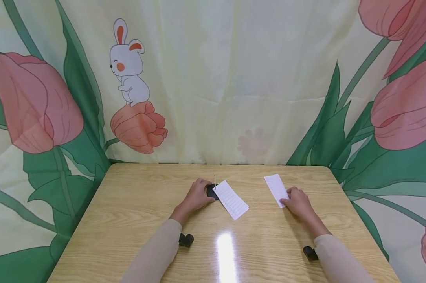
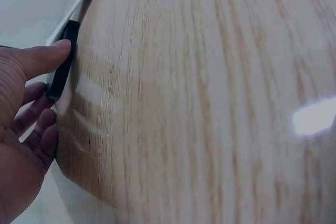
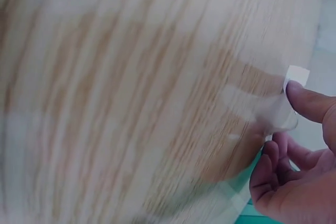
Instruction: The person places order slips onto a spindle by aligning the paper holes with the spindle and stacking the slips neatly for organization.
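Observation:
My left hand (image 1: 197, 196) grips the round black base (image 1: 211, 192) of a paper spike from its left side. From that base a thin upright needle (image 1: 215, 181) rises. A white lined slip (image 1: 231, 200) has its upper left corner at the needle and slants down to the right; whether it is pierced is too small to tell. In the left wrist view, the thumb lies over the rim of the black base (image 2: 64, 66). Farther right, my right hand (image 1: 299, 201) pinches a second white slip (image 1: 276, 188) by its right edge. Only a white corner (image 3: 298, 74) of that slip shows in the right wrist view.
Both hands work over the far half of a wood-grain table (image 1: 128, 220). A curtain (image 1: 206, 78) printed with tulips and a rabbit hangs along its back edge. Light glares off the tabletop near the front middle. Black wrist mounts (image 1: 186, 240) sit below both forearms.

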`<state>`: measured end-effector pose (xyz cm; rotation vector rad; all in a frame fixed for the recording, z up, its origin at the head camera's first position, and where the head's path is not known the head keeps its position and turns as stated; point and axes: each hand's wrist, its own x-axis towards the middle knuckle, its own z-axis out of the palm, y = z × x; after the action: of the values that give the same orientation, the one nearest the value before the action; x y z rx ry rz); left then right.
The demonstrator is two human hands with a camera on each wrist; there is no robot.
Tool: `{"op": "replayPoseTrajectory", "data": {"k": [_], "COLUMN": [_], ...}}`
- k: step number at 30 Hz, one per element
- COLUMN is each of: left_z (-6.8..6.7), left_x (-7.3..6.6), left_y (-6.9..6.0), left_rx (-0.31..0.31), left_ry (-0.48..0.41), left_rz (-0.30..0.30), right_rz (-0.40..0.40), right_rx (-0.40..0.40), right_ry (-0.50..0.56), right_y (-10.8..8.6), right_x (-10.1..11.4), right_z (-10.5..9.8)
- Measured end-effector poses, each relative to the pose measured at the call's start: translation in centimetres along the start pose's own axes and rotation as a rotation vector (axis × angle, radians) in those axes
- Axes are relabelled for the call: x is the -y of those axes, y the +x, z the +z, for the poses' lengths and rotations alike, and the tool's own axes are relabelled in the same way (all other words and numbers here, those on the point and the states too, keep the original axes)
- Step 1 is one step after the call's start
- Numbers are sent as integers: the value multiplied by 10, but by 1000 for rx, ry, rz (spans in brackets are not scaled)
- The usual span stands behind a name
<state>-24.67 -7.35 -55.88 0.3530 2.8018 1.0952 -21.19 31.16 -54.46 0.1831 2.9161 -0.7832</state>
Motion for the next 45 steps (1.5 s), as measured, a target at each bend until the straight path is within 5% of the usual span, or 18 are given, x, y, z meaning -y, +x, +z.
{"op": "replayPoseTrajectory", "data": {"k": [21, 38, 45], "left_z": [1, 2, 2], "left_x": [1, 2, 4], "left_y": [0, 0, 1], "left_rx": [-1, -4, -2], "left_ry": [-3, -11, 1], "left_rz": [-6, 6, 6], "right_rz": [72, -61, -39], "right_rx": [-11, -53, -32], "right_ry": [101, 21, 57], "right_y": [0, -8, -10], "right_x": [0, -9, -9], "right_z": [2, -13, -28]}}
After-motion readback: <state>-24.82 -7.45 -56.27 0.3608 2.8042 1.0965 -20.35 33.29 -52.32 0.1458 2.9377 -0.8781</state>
